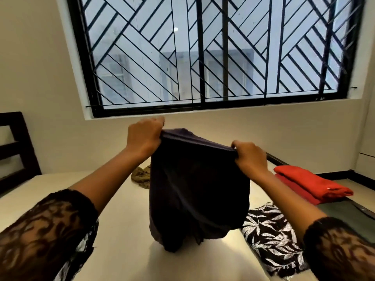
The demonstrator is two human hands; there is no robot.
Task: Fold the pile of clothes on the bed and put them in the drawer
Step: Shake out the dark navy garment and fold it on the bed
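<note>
Dark navy cloth garment point(198, 189) held up centre frame, top edge stretched between both hands. Left hand point(145, 136) grip: fingers curled tight over the upper left corner. Right hand point(250, 157) grip: fingers curled closed on the upper right corner, sitting lower in frame. Garment hangs down to the cream-sheeted bed point(121, 240); cannot tell if the hem touches. Black lace sleeves point(46, 230) on both forearms, bottom corners. Folded red cloth stack point(312, 183) at right on the bed, small white tag on it, too small to read. Black-and-white leaf-print fabric point(272, 240) lies flat lower right, partly hidden by the garment. Crumpled olive-brown garment point(141, 177) behind, half hidden too. Black-grilled window point(203, 53) fills the top; dark wooden headboard point(16, 147) at left edge.
</note>
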